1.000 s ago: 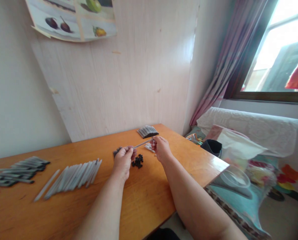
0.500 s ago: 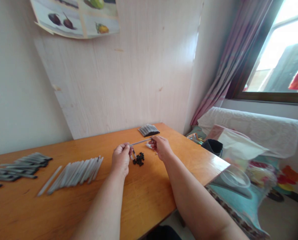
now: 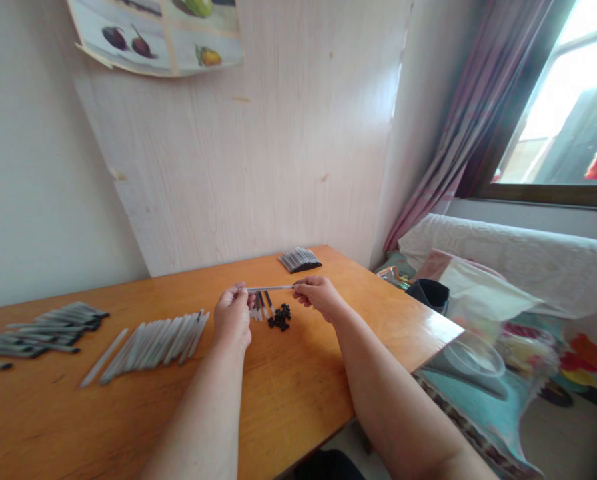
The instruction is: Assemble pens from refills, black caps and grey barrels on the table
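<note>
Evidently both hands were busy with one item: a slender, straight, pale grey rod (image 3: 271, 288) was stretched between them, nearly level across the view. The left hand (image 3: 232, 313) had its thumb and fingers closed on the left end, so that only a little of that end showed past the thumb. The right hand (image 3: 321, 298) pinched the other end narrowly between thumb and fingertips, and its remaining fingers were curled in below. The rod's middle lay bare between the two grips, held over the orange-brown wooden table (image 3: 288, 407).

Just below the rod in the view, a few slim sticks, part black and part white (image 3: 261, 307), lay beside the left hand's fingers (the hand hid some of them, so their number could not be told). A loose heap of small black plastic-looking pieces (image 3: 279, 317) sat to their right, between the hands and nearer the wearer. Farther off, by the table's back edge, was a neat row of thin grey sticks with black ends (image 3: 299, 259).

To the left of the left hand, whitish translucent tubes (image 3: 155, 343) lay side by side, with one single white tube (image 3: 104, 358) just beside them. Beyond that, at the far left, thicker grey tubes with black ends (image 3: 43, 333) overlapped in an untidy pile.
</note>
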`<state>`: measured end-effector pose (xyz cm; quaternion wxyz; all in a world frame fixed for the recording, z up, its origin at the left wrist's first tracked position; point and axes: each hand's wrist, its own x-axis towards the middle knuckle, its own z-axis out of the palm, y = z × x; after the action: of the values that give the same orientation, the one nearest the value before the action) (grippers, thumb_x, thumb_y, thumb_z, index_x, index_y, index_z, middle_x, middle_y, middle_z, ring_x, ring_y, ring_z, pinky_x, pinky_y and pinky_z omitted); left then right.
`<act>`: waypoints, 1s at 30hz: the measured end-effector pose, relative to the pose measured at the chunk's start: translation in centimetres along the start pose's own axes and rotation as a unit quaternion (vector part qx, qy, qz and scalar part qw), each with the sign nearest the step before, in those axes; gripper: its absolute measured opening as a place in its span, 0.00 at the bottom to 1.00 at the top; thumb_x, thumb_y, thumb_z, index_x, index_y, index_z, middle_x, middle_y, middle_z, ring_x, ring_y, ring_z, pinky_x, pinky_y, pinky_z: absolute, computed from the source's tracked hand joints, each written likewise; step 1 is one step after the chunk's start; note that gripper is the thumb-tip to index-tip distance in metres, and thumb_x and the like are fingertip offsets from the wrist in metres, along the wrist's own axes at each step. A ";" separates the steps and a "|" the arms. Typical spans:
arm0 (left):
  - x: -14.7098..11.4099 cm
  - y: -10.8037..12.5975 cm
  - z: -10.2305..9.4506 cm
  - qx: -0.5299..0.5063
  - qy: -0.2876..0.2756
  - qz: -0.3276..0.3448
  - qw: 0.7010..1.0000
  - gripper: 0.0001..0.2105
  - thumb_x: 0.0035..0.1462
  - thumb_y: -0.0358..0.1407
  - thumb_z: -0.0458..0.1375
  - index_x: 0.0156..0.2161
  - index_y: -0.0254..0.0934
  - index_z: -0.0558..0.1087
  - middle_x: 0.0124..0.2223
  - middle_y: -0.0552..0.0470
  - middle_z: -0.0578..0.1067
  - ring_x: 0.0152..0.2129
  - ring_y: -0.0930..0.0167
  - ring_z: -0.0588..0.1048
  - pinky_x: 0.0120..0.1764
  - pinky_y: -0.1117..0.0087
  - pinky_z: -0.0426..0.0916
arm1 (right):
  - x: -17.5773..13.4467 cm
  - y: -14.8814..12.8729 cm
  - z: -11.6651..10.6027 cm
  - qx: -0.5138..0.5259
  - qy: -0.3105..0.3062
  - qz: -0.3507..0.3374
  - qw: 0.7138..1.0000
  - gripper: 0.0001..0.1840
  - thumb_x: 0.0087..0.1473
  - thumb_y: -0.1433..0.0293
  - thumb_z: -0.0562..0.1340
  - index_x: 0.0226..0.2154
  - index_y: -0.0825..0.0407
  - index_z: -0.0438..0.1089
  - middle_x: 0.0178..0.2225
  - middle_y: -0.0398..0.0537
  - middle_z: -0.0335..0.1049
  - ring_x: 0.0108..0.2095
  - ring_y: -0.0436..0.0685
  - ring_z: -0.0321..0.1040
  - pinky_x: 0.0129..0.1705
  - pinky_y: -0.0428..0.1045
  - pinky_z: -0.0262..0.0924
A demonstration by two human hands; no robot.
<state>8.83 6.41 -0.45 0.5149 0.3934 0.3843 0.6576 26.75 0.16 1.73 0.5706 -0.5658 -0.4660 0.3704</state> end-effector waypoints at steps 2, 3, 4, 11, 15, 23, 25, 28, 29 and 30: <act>0.2 0.0 0.0 -0.006 0.010 -0.005 1.000 0.13 0.48 0.32 0.59 0.41 0.35 0.73 0.29 0.54 0.74 0.24 0.76 0.73 0.29 0.75 0.65 | 0.2 0.4 -0.3 -0.019 -0.026 -0.004 0.999 0.05 0.46 0.70 0.62 0.27 0.55 0.72 0.23 0.45 0.72 0.20 0.45 0.62 0.20 0.41 0.53; 0.3 0.0 -0.1 -0.007 0.013 -0.006 1.000 0.13 0.49 0.32 0.58 0.42 0.35 0.73 0.29 0.53 0.74 0.24 0.76 0.74 0.29 0.74 0.65 | 0.3 0.6 -0.4 -0.026 -0.038 -0.005 0.999 0.05 0.46 0.70 0.62 0.28 0.55 0.72 0.24 0.45 0.72 0.20 0.45 0.62 0.20 0.41 0.54; 0.4 0.0 -0.1 -0.007 0.014 -0.005 1.000 0.13 0.49 0.32 0.58 0.42 0.35 0.73 0.29 0.53 0.75 0.25 0.75 0.74 0.29 0.74 0.65 | 0.4 0.7 -0.5 -0.033 -0.049 -0.006 0.998 0.05 0.45 0.70 0.63 0.28 0.55 0.72 0.24 0.45 0.72 0.21 0.46 0.63 0.21 0.41 0.54; 0.3 0.4 -0.6 0.012 0.012 0.004 1.000 0.15 0.50 0.33 0.58 0.45 0.35 0.73 0.34 0.51 0.76 0.28 0.73 0.75 0.33 0.72 0.67 | 0.0 0.3 -0.6 -0.082 -0.122 -0.001 0.989 0.03 0.44 0.71 0.64 0.26 0.53 0.73 0.19 0.41 0.67 0.20 0.45 0.60 0.22 0.41 0.52; 0.1 0.6 -0.6 0.048 0.046 0.039 0.997 0.16 0.49 0.33 0.59 0.46 0.35 0.71 0.37 0.49 0.76 0.34 0.71 0.76 0.41 0.67 0.69 | -0.2 -0.4 -0.5 -0.057 -0.099 -0.010 0.993 0.04 0.45 0.70 0.64 0.25 0.54 0.72 0.19 0.40 0.66 0.19 0.45 0.57 0.21 0.41 0.50; 0.3 1.2 -0.4 0.206 0.088 0.184 0.957 0.14 0.50 0.36 0.58 0.43 0.35 0.69 0.40 0.47 0.74 0.38 0.68 0.74 0.46 0.64 0.67 | 1.0 0.6 -0.5 -0.020 0.082 -0.014 0.996 0.10 0.44 0.64 0.63 0.22 0.54 0.68 0.17 0.39 0.61 0.17 0.45 0.52 0.18 0.42 0.46; 0.3 1.4 -1.4 0.287 0.042 0.241 0.926 0.14 0.51 0.37 0.57 0.44 0.36 0.69 0.41 0.46 0.75 0.39 0.66 0.74 0.47 0.62 0.67 | 1.4 0.9 -0.6 -0.012 0.113 -0.017 0.993 0.11 0.45 0.64 0.62 0.22 0.54 0.67 0.16 0.39 0.60 0.17 0.45 0.52 0.18 0.42 0.45; -0.1 1.8 -3.8 0.422 -0.034 0.338 0.840 0.13 0.54 0.38 0.55 0.44 0.37 0.70 0.43 0.43 0.75 0.44 0.61 0.72 0.50 0.58 0.64 | 1.7 1.0 -0.7 -0.001 0.160 -0.022 0.987 0.11 0.45 0.63 0.61 0.20 0.54 0.65 0.16 0.39 0.59 0.16 0.45 0.51 0.16 0.42 0.43; -0.2 1.9 -4.6 0.450 -0.049 0.362 0.815 0.13 0.54 0.38 0.54 0.44 0.37 0.71 0.43 0.42 0.75 0.44 0.60 0.72 0.51 0.57 0.63 | 1.8 1.0 -0.8 0.002 0.175 -0.024 0.984 0.11 0.45 0.63 0.61 0.20 0.54 0.64 0.16 0.39 0.59 0.16 0.45 0.51 0.16 0.42 0.43; -0.4 2.0 -5.3 0.474 -0.062 0.384 0.790 0.13 0.54 0.38 0.54 0.44 0.37 0.71 0.43 0.42 0.75 0.45 0.59 0.71 0.51 0.56 0.62 | 1.8 1.0 -0.8 0.005 0.189 -0.026 0.982 0.11 0.44 0.63 0.61 0.20 0.54 0.64 0.16 0.39 0.59 0.16 0.45 0.51 0.16 0.43 0.43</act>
<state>3.29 5.15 -0.79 -0.0078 0.7433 0.4320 0.5107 28.10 1.70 1.00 0.6603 -0.6105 -0.3626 0.2446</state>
